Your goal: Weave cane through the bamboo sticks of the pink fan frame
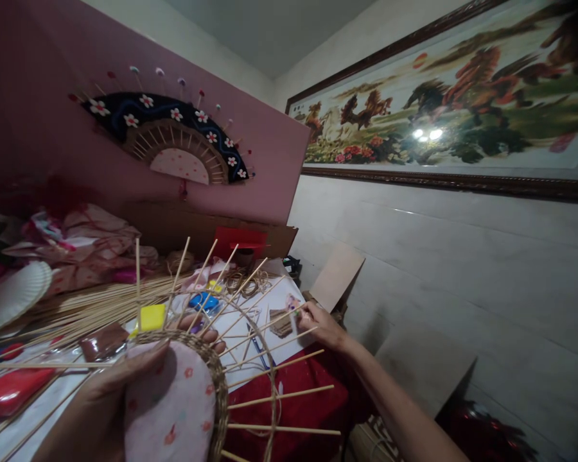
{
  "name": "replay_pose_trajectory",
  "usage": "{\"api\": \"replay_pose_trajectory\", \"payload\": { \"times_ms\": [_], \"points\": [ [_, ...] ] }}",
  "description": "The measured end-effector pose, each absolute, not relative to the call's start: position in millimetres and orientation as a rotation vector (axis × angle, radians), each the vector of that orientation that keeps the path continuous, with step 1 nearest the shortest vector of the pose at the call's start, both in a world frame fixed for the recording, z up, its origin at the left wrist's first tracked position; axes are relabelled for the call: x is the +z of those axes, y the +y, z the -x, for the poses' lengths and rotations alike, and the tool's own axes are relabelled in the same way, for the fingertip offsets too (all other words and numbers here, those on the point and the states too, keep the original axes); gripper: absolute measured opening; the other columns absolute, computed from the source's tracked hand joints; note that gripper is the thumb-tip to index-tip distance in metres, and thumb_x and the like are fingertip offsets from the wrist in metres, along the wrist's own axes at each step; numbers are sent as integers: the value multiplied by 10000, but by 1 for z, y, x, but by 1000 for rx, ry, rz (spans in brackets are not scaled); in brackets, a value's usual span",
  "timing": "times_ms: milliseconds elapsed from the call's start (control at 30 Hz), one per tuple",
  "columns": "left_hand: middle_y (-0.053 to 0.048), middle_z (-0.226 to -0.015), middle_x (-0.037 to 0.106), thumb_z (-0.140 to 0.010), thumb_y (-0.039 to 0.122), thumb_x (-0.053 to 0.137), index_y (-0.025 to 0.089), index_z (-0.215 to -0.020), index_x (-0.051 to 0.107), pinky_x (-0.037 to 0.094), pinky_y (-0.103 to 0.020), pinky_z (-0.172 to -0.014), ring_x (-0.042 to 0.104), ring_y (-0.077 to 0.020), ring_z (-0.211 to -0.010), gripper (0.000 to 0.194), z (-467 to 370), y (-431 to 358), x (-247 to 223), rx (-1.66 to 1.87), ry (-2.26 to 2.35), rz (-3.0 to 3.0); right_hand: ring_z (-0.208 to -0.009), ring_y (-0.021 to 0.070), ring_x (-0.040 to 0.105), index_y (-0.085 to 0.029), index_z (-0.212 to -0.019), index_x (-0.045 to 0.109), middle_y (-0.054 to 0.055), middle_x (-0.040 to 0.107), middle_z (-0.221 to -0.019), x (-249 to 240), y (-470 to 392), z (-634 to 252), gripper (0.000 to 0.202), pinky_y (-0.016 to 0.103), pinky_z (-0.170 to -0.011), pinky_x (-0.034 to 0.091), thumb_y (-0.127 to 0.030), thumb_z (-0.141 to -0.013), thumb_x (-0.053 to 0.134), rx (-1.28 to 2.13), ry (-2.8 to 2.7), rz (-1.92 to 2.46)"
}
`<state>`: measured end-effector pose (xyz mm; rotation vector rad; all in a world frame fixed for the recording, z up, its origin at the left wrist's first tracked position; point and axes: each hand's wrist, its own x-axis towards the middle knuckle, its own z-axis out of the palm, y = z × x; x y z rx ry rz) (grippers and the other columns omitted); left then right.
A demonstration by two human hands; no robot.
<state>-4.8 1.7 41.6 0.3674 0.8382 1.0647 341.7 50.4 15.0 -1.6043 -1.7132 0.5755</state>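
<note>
My left hand [110, 391] grips a half-round fan frame [173, 398] by its lower part, thumb in front and fingers behind. White cloth with small red flowers covers its middle. A braided cord [216, 378] borders the cloth. Thin wooden sticks [284, 396] radiate from this border, with a thin cord ring [272, 359] running across them. My right hand [320, 324] is at the far right of the frame, by a stick's tip, its fingers closed together. A small pale, clear thing shows at its fingertips; what it is I cannot make out.
On the white-covered table [296, 350] lie blue-handled scissors [257, 346], a brown corrugated piece [281, 325], coloured clay packs [14, 391] and a bundle of sticks [91, 298]. A finished dark fan [173, 131] hangs on a pink board. A framed horse picture [438, 109] hangs right.
</note>
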Motion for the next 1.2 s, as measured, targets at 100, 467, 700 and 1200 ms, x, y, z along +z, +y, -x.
{"api": "replay_pose_trajectory", "payload": {
  "times_ms": [100, 467, 700, 1200],
  "points": [
    [-144, -704, 725, -619, 56, 688, 91, -739, 686, 554, -404, -524, 668, -280, -561, 125, 2, 1, 44, 1076, 870, -332, -560, 122, 450, -155, -769, 587, -15, 512, -619, 22, 48, -346, 255, 234, -528, 329, -390, -744, 492, 663, -1547, 1567],
    [-127, -652, 708, -556, 68, 737, 106, -679, 655, 546, -409, -518, 652, -279, -542, 153, -10, -10, 56, 1028, 925, -398, -451, 66, 311, -136, -885, 570, -58, 400, -547, 93, -16, -341, 335, 207, -432, 235, -437, -740, 593, 839, -1207, 1227],
    [-123, -689, 737, -624, 67, 707, 115, -867, 689, 562, -350, -544, 690, -275, -602, 248, -14, -19, 68, 986, 823, -537, -437, 62, 316, -145, -823, 573, -52, 424, -531, 119, -50, -293, 318, 206, -398, 205, -430, -718, 665, 1165, -1453, 1183],
    [-260, -980, 693, -696, 36, 614, 72, -1357, 409, 530, -481, -790, 676, -385, -864, 694, -20, -24, 71, 1046, 658, -499, -475, 52, 285, -193, -659, 414, -69, 354, -556, 126, -49, -261, 304, 187, -396, 213, -387, -840, 562, 1131, -1816, 1239]
  ]
}}
